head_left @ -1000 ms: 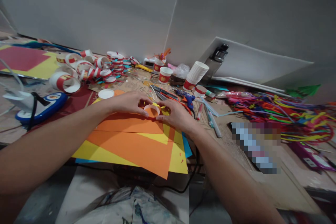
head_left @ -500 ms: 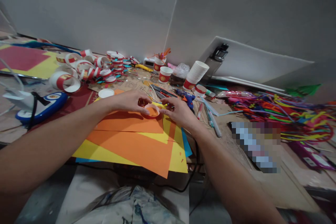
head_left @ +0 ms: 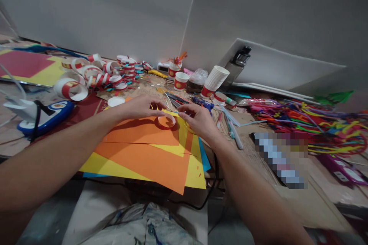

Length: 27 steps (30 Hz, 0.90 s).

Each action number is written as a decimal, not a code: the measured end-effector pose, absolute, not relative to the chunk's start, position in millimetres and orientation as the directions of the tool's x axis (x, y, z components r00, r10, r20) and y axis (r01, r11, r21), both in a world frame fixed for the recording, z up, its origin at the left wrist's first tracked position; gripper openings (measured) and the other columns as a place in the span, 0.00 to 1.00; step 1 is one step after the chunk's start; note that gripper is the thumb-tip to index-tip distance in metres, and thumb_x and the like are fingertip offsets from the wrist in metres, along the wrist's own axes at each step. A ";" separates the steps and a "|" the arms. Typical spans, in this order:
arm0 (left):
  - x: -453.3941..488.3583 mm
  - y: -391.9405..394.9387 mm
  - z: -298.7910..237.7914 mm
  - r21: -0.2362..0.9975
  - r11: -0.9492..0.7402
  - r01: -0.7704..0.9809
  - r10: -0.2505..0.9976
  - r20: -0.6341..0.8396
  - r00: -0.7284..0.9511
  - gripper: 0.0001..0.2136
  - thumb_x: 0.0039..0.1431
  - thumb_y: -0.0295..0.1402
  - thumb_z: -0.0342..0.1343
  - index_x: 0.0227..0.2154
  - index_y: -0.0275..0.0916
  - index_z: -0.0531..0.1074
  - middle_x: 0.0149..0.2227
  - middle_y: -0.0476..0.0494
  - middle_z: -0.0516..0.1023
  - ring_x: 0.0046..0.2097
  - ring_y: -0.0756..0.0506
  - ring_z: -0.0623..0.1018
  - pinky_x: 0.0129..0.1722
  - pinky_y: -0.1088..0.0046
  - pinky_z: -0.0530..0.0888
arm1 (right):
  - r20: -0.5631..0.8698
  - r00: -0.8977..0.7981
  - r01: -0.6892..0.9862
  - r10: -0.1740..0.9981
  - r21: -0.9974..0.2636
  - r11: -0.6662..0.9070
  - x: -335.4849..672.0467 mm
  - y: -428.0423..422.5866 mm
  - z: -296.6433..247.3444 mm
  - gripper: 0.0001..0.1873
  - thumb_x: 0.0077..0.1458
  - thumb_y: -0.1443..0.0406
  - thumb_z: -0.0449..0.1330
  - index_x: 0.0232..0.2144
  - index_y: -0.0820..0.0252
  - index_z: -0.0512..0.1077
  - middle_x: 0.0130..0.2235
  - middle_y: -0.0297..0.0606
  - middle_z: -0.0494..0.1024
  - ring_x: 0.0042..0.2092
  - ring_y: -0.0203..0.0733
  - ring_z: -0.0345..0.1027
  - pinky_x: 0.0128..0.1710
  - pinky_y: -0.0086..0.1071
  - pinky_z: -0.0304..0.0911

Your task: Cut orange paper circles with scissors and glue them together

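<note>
Ring (head_left: 166, 121) on orange sheet (head_left: 140, 134), my flat left hand (head_left: 140, 109) touching it, right hand (head_left: 199, 120) spread at three o'clock; stacked cups (head_left: 214, 81) uncut.

Between the fingers (head_left: 155, 113) lies a reddish ring (head_left: 166, 121) on orange paper (head_left: 143, 134); yellow paper (head_left: 184, 138) and a blue sheet (head_left: 204, 159) peek out beneath. Beyond them the cups (head_left: 181, 81) are white with red bands, the glue gun (head_left: 205, 104) blue, the pipe cleaners (head_left: 301, 120) every colour.
</note>
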<state>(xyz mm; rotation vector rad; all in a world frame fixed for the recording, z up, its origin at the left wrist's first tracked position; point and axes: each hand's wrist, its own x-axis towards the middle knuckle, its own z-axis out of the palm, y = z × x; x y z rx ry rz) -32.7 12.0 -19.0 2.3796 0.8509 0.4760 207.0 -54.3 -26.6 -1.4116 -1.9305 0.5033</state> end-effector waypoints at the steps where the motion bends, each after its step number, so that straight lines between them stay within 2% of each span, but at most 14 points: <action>1: -31.0 10.3 -18.2 0.606 -0.654 0.453 0.661 0.166 0.732 0.21 0.58 0.51 0.57 0.44 0.41 0.81 0.44 0.41 0.81 0.42 0.45 0.76 0.43 0.71 0.71 | 0.301 -0.162 0.679 0.940 -0.657 0.327 207.3 -54.3 -25.9 0.08 0.57 0.63 0.62 0.37 0.59 0.80 0.34 0.37 0.82 0.35 0.38 0.72 0.37 0.31 0.65; 5: -25.6 3.9 -17.2 0.579 -0.673 0.460 0.668 0.211 0.713 0.23 0.56 0.52 0.58 0.45 0.39 0.80 0.44 0.40 0.80 0.43 0.44 0.75 0.45 0.69 0.70 | 0.294 -0.117 0.705 0.949 -0.648 0.288 208.5 -54.2 -22.7 0.09 0.58 0.64 0.61 0.37 0.59 0.80 0.35 0.38 0.82 0.34 0.39 0.72 0.36 0.32 0.65; 14: -24.4 1.5 -21.1 0.516 -0.665 0.539 0.676 0.110 0.729 0.25 0.52 0.53 0.61 0.47 0.41 0.79 0.45 0.40 0.79 0.44 0.42 0.75 0.43 0.68 0.69 | 0.295 -0.042 0.709 0.954 -0.664 0.237 212.7 -53.9 -18.6 0.09 0.57 0.63 0.60 0.36 0.60 0.80 0.35 0.38 0.83 0.35 0.40 0.73 0.35 0.32 0.64; 22: -25.2 6.8 -23.6 0.619 -0.612 0.493 0.720 0.178 0.671 0.21 0.59 0.51 0.55 0.41 0.39 0.80 0.41 0.41 0.82 0.40 0.45 0.77 0.40 0.71 0.70 | 0.346 0.064 0.664 0.936 -0.715 0.219 226.6 -47.0 -12.0 0.11 0.56 0.62 0.59 0.34 0.62 0.80 0.31 0.37 0.81 0.31 0.38 0.70 0.31 0.31 0.61; 25: -29.5 9.4 -19.7 0.657 -0.548 0.517 0.791 0.205 0.577 0.19 0.60 0.48 0.54 0.36 0.38 0.80 0.34 0.45 0.82 0.35 0.47 0.76 0.35 0.73 0.70 | 0.335 0.094 0.628 0.938 -0.751 0.205 227.5 -47.2 -11.7 0.12 0.55 0.61 0.59 0.34 0.61 0.80 0.30 0.37 0.81 0.31 0.39 0.70 0.29 0.30 0.60; 27: -35.4 11.3 -12.4 0.686 -0.487 0.541 0.852 0.237 0.467 0.19 0.58 0.49 0.56 0.33 0.36 0.80 0.29 0.46 0.80 0.31 0.48 0.74 0.31 0.74 0.68 | 0.302 0.051 0.610 0.952 -0.764 0.209 223.4 -49.7 -12.1 0.11 0.55 0.61 0.60 0.36 0.61 0.80 0.32 0.37 0.81 0.32 0.39 0.71 0.31 0.30 0.62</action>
